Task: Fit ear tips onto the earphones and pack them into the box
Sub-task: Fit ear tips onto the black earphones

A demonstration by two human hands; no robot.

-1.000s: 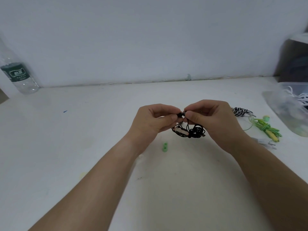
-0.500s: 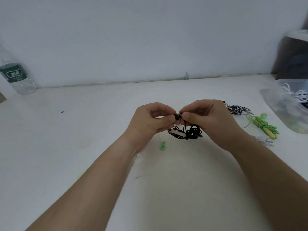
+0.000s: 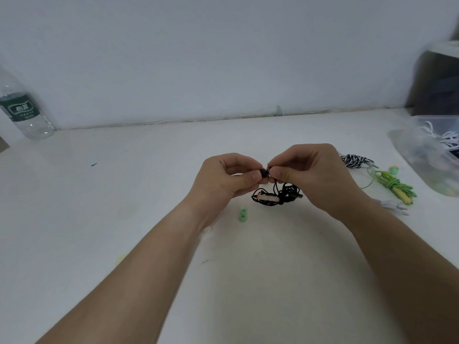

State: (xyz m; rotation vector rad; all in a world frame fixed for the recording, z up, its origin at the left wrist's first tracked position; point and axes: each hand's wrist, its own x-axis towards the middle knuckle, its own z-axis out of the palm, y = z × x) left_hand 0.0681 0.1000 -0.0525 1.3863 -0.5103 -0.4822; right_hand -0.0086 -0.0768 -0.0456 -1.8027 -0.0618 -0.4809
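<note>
Risk no. 1 is the tip slipping. Left hand [image 3: 228, 177] pinches a small black ear tip [image 3: 264, 173] w/ thumb and forefinger. Right hand [image 3: 310, 175] pinches what looks like the bud end of the black earphones [image 3: 278, 196], other fingers curled in. Both hands meet above the tabletop [image 3: 124, 219]. The rest of the cord hangs in a loose tangle just under them; can't tell if it touches the surface. Fingertips hide whether the tip is seated on the nozzle.

What could go wrong, imo:
- Tip is tiny and soft, so a skewed push could fold it or pop it out of the pinch and send it bouncing off.
- Dangling tangle drags on the bud, so the right-hand pinch could twist and lose alignment.
- Two green ear tips [image 3: 243, 215] lie on the tabletop just below-left of the cord; a dropped wrist could knock them away.
- Packing isn't started. Clear box [image 3: 419, 155] sits well apart at far right, w/ striped earphones [image 3: 355, 161] and green earphones [image 3: 392, 184] between. A loose black cord could snag those on the way over.
</note>
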